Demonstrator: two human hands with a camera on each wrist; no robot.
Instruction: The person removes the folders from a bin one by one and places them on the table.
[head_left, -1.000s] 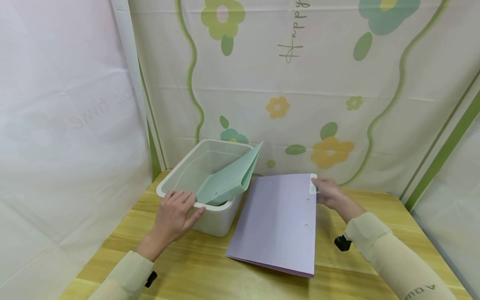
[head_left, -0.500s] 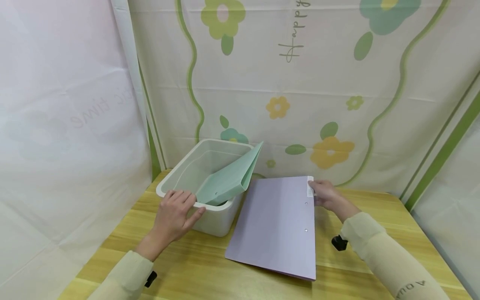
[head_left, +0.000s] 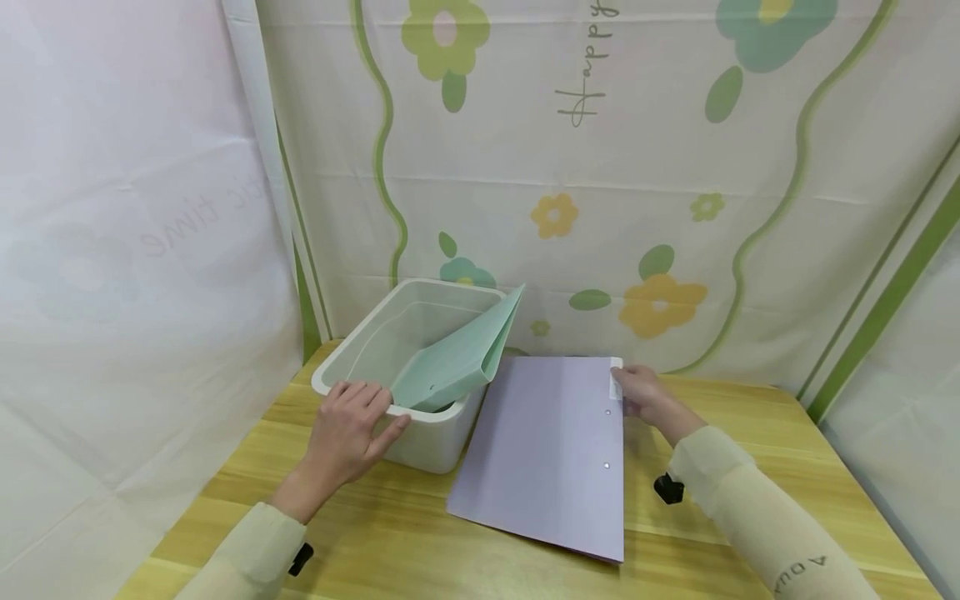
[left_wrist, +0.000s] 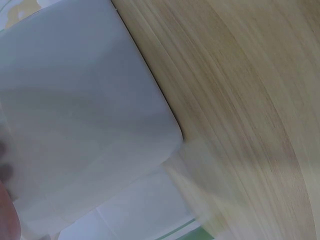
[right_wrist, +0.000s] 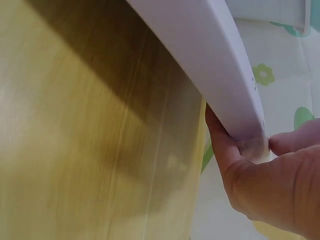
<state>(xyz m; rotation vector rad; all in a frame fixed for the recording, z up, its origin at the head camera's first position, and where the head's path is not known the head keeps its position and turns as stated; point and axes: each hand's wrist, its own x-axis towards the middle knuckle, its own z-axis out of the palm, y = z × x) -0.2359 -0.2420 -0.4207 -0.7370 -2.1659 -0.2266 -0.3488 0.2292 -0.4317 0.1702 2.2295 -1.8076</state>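
Note:
A purple file folder (head_left: 547, 454) leans at a slant over the table, right of a white plastic bin (head_left: 431, 446). My right hand (head_left: 647, 396) pinches its upper right edge by the white label, thumb on the front and fingers behind. The right wrist view shows the folder's spine (right_wrist: 210, 65) raised over the wood, with the hand (right_wrist: 272, 185) gripping its end. My left hand (head_left: 351, 433) grips the bin's near rim, fingers over the edge and thumb outside. Inside the bin a mint green folder (head_left: 457, 350) lies tilted, its upper end sticking out over the right rim.
The bin stands at the back left of the wooden table (head_left: 375, 550). Behind it hangs a white curtain (head_left: 495, 150) printed with flowers, and another white sheet (head_left: 135, 333) hangs along the left side. The bin wall (left_wrist: 85, 100) fills much of the left wrist view.
The purple folder's top edge has come slightly down and left, with my right hand moving along with it. My left hand, the bin and the green folder have stayed in place.

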